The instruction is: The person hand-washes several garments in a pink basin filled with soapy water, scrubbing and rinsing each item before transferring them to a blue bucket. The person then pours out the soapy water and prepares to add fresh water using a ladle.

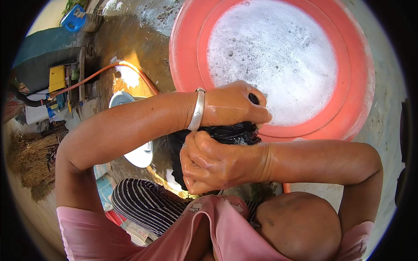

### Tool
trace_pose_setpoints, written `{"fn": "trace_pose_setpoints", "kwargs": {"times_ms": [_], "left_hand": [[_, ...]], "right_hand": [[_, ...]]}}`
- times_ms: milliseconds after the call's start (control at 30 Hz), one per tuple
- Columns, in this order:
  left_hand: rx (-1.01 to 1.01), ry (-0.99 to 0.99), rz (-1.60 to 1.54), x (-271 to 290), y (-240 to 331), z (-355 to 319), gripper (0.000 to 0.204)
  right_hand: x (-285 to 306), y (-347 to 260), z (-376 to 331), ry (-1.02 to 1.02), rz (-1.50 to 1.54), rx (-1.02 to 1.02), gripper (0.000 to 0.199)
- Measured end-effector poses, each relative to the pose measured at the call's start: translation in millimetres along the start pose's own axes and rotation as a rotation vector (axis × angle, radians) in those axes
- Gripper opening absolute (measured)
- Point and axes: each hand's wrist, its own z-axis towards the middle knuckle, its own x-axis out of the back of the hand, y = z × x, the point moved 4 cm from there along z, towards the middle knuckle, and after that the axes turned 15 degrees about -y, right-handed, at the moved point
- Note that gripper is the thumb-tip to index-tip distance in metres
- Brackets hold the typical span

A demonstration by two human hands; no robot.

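A wet black cloth is bunched between my two fists, with white suds along its folds. My left hand, below a silver bangle, is closed around one part of it at the near rim of the pink tub. Nearer my body, my right hand grips another part, its fingers curled tight. The rest of the cloth hangs down below and left of the right hand, partly hidden by it. White foam covers the water inside the tub.
An orange hose runs over the wet floor at the left. A pale bucket stands behind my left forearm, and a white basin-like piece shows below it. A straw bundle and a blue-handled container are farther left.
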Motion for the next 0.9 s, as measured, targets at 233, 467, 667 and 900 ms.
{"fn": "trace_pose_setpoints", "kwargs": {"times_ms": [233, 467, 667, 900], "left_hand": [[-0.113, 0.03, 0.083, 4, -32, -10, 0.026], [-0.324, 0.217, -0.076, 35, -51, -91, 0.025], [-0.375, 0.505, 0.281, 71, -83, -227, 0.026], [0.246, 0.989, 0.459, 112, -260, -291, 0.033]], "right_hand": [[-13, -12, 21, -0.135, -0.049, 0.085, 0.023], [-39, -11, 69, -0.05, -0.18, 0.131, 0.029], [-34, -9, 107, -0.023, 0.03, -0.081, 0.04], [-9, 26, 37, -0.415, 0.051, -0.537, 0.046]]}}
